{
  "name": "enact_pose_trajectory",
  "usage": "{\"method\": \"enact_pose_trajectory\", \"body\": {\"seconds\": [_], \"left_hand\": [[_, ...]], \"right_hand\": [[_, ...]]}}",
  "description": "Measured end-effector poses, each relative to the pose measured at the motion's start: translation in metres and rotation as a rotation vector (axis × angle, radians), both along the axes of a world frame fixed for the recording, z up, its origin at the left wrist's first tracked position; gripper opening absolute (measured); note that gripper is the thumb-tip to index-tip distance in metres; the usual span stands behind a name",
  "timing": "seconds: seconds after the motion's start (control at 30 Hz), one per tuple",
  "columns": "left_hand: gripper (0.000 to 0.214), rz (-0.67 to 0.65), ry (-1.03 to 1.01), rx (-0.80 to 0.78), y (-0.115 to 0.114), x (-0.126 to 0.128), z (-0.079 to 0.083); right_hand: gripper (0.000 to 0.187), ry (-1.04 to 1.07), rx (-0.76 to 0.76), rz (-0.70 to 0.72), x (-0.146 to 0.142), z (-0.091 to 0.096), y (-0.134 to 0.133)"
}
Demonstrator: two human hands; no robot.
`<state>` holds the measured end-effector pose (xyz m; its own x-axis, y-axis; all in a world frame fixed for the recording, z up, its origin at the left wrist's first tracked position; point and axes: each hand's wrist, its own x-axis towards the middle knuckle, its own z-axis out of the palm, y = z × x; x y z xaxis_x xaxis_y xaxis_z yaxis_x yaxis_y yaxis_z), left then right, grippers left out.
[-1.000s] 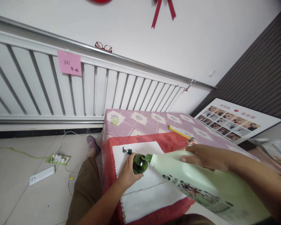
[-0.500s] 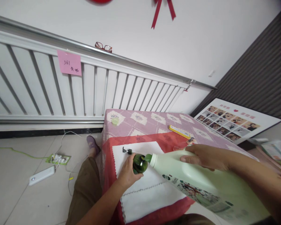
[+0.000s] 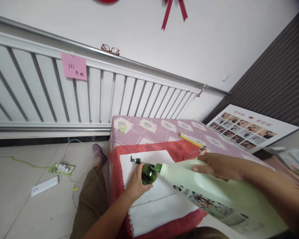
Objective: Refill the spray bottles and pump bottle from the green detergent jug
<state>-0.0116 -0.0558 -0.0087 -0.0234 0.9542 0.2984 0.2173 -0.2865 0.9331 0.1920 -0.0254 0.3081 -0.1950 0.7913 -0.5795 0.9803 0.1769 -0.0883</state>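
My left hand (image 3: 136, 184) is wrapped round a small dark green bottle (image 3: 149, 173) standing on a white cloth (image 3: 154, 199). My right hand (image 3: 218, 166) grips the top of a large pale green jug (image 3: 214, 196), tipped on its side. The jug's spout meets the mouth of the small bottle, and green liquid shows at the join. A black pump head (image 3: 135, 160) lies on the cloth just behind the small bottle.
The low table (image 3: 164, 131) has a pink patterned cover with a red cloth over it. A pale green cap (image 3: 122, 128) and a yellow object (image 3: 190, 139) lie further back. On the floor at left lie a power strip (image 3: 61, 169) and a white power bank (image 3: 44, 186). A photo board (image 3: 249, 127) leans at right.
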Motion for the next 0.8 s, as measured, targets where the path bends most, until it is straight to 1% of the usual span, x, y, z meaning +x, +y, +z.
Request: {"method": "enact_pose_trajectory", "body": {"seconds": [0.2,0.53,0.8], "left_hand": [[0.096,0.0,0.013,0.007,-0.0004,-0.0001,0.0011],[0.095,-0.005,0.026,-0.004,-0.0018,-0.001,0.0039],[0.094,0.004,0.032,-0.006,-0.0015,-0.0008,0.0029]], "right_hand": [[0.052,-0.022,-0.014,0.02,-0.0032,0.0038,-0.0004],[0.058,0.003,-0.008,0.022,0.0026,0.0004,0.0013],[0.055,-0.001,-0.003,0.019,-0.0016,0.0012,-0.0011]]}}
